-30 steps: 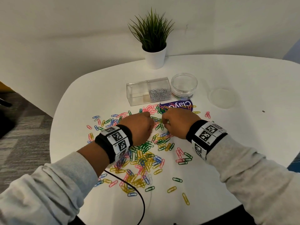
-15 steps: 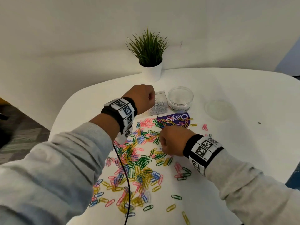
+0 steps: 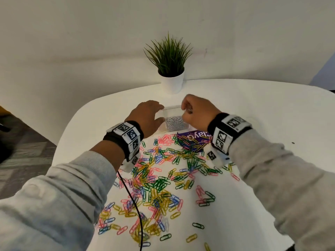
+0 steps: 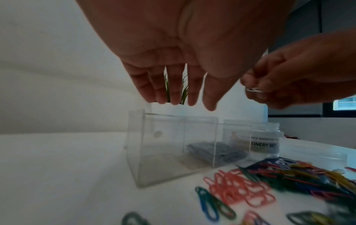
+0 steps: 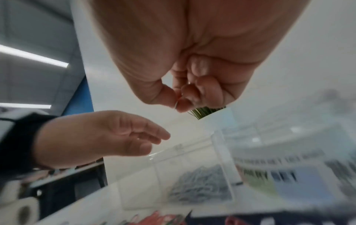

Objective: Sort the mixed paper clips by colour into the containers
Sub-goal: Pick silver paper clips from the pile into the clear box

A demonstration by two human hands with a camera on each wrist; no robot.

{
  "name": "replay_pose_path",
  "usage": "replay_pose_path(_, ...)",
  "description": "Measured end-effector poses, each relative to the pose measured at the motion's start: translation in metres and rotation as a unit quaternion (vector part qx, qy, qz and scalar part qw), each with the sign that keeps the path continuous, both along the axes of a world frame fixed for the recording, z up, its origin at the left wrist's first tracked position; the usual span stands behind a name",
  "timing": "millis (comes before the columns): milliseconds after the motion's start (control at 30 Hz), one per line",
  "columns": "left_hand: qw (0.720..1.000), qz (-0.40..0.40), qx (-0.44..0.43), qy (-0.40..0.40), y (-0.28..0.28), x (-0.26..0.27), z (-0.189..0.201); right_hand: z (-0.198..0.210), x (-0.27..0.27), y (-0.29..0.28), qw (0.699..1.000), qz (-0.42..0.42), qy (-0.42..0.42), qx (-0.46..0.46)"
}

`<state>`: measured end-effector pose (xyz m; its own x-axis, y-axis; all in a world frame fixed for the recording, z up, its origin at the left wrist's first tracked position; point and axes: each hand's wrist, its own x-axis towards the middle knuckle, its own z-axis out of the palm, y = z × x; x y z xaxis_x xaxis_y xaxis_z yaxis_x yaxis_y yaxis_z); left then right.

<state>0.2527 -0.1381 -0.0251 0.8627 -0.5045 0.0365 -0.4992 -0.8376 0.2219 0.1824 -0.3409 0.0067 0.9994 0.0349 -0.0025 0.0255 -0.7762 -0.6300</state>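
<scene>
A clear two-compartment box stands at the far side of the table; its right compartment holds silver paper clips, also visible in the left wrist view as silver paper clips. My right hand hovers over that compartment and pinches a silver paper clip between thumb and fingertips. My left hand is open with straight fingers, just above the box's left compartment. A pile of mixed coloured paper clips is spread on the white table in front of me.
A round clear jar stands right of the box, hidden by my right hand in the head view. A purple packet lies under some clips. A potted plant is behind the box. A black cable crosses the pile.
Both hands left the pile. The left hand went up to the box first and opened its fist. The right hand then rose over the box with a clip.
</scene>
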Motion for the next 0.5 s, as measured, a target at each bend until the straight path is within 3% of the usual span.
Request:
replay_pose_path(67,0.997,0.005,0.068,0.032,0.002,-0.002,-0.012,0.005,0.016,0.005,0.999,0.013,-0.001,-0.048)
replay_pose_path(200,0.985,-0.036,0.17,0.009,0.006,-0.005,-0.032,0.003,0.025,0.013,0.983,0.061,-0.009,-0.172)
replay_pose_path(300,0.985,-0.041,0.17,0.003,0.007,-0.006,-0.036,-0.008,0.003,0.016,0.98,0.082,-0.039,-0.177)
replay_pose_path(433,0.982,-0.045,0.182,0.007,0.008,-0.008,-0.034,-0.04,-0.034,0.013,0.966,0.162,0.054,-0.195)
replay_pose_path(500,0.986,-0.038,0.163,0.0,0.008,-0.019,-0.028,-0.053,-0.045,0.007,0.959,0.155,0.073,-0.225)
